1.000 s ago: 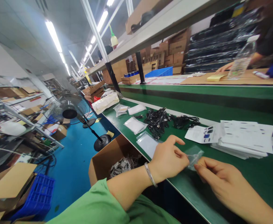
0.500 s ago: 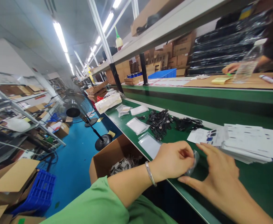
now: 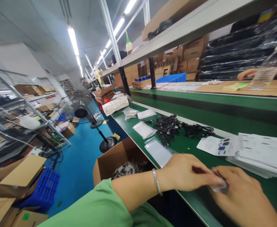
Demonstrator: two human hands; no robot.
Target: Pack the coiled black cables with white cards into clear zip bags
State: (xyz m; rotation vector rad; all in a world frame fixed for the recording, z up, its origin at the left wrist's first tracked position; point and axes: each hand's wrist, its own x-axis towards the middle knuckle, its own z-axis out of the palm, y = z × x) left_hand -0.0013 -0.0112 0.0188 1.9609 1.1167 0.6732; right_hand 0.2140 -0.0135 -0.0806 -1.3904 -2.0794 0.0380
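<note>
Over the green work surface (image 3: 188,148) both hands meet around a small clear plastic bag (image 3: 220,186), blurred, with something dark seeming to show in it. My left hand (image 3: 187,173), wearing a silver bracelet (image 3: 156,181), has its fingers pinched at the bag's left side. My right hand (image 3: 244,194) closes on the bag from the right, its fingertips partly hidden. Left of the hands lie flat clear bags (image 3: 158,151) and a white packet (image 3: 143,130). Behind them is a heap of black cables (image 3: 168,127). White printed sheets (image 3: 263,151) are stacked at the right.
An open carton (image 3: 105,167) with many small pieces stands below the bench's left edge. A standing fan (image 3: 81,112) is on the blue floor. Across the bench, a co-worker's hand (image 3: 247,74) rests near a plastic bottle (image 3: 268,71). A shelf (image 3: 176,34) crosses above.
Both hands have moved to the right in view, and the right hand has come in from beside the bag and closed on it. The whole view has shifted slightly.
</note>
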